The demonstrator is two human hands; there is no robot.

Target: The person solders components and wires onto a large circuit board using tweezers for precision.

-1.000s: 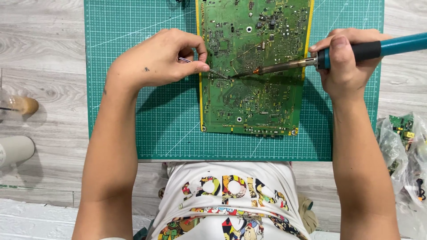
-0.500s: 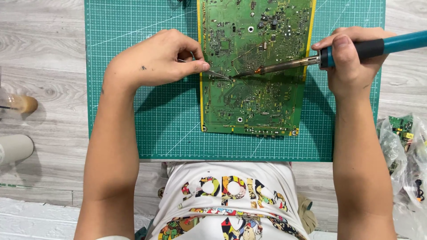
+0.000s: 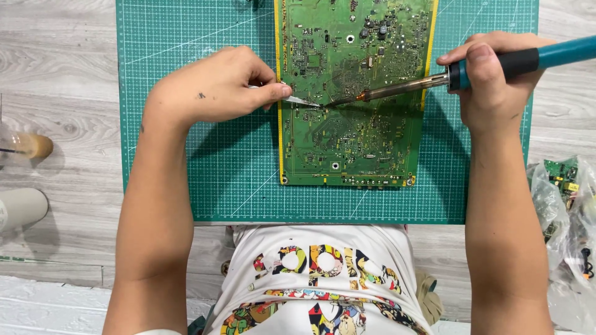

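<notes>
On the desk: a green cutting mat (image 3: 205,161) carries a green circuit board (image 3: 354,93), lying flat at centre.
Left hand (image 3: 217,93): grip pinched together on thin metal tweezers (image 3: 303,101), tips on the board's left part.
Right hand (image 3: 496,87): grip clamped around a teal-handled soldering iron (image 3: 434,79), its tip meeting the tweezers.
Containers: a clear plastic bag (image 3: 568,211) at far right holds small board scraps; a clear cup (image 3: 25,146) at left holds brown liquid.
Change: both hands stay put since half a second ago.
</notes>
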